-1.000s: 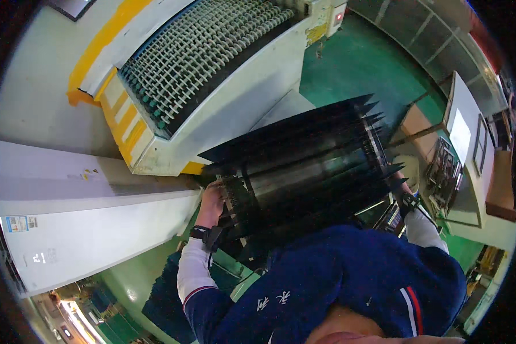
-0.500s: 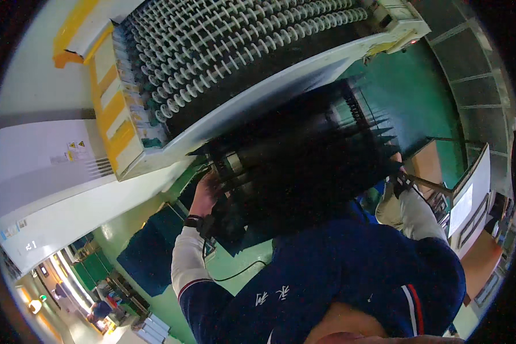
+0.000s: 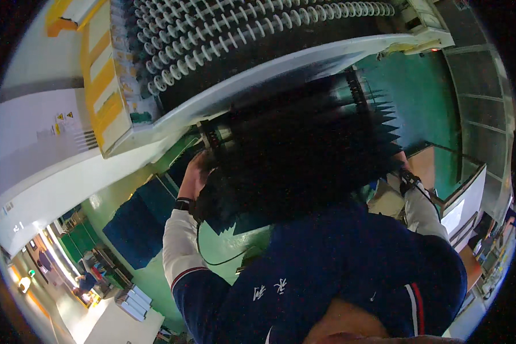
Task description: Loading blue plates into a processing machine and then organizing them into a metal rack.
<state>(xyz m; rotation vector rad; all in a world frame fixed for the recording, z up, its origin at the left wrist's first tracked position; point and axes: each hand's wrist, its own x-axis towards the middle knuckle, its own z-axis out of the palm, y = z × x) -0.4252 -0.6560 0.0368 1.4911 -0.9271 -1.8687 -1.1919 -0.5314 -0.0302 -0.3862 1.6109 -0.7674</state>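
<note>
In front of my chest is a bulky black rack [image 3: 292, 155] of thin dark sheets, carried between both hands. The sheets' edges fan out in points at its right side and lower left. Toothed strips show near its upper corners. My left hand [image 3: 195, 173] is closed on the rack's left side, its fingertips hidden behind the dark edge. At the opposite side my right hand [image 3: 401, 160] grips the rack, mostly covered by it. Just beyond the rack lies the conveyor machine's pale front edge [image 3: 304, 67], with rows of white disc rollers [image 3: 258, 28] behind it.
A yellow-and-white striped panel [image 3: 104, 86] bounds the machine on the left, beside a white housing [image 3: 37, 132]. Dark blue sheets [image 3: 136, 223] lie low at left. On the right stand a framed white board [image 3: 464, 200] and a brown panel [image 3: 421, 166]. The floor [image 3: 430, 86] is green.
The view has shifted, with the machine and rollers sitting higher in it. Both hands still hold the black rack, which looks more level along its top.
</note>
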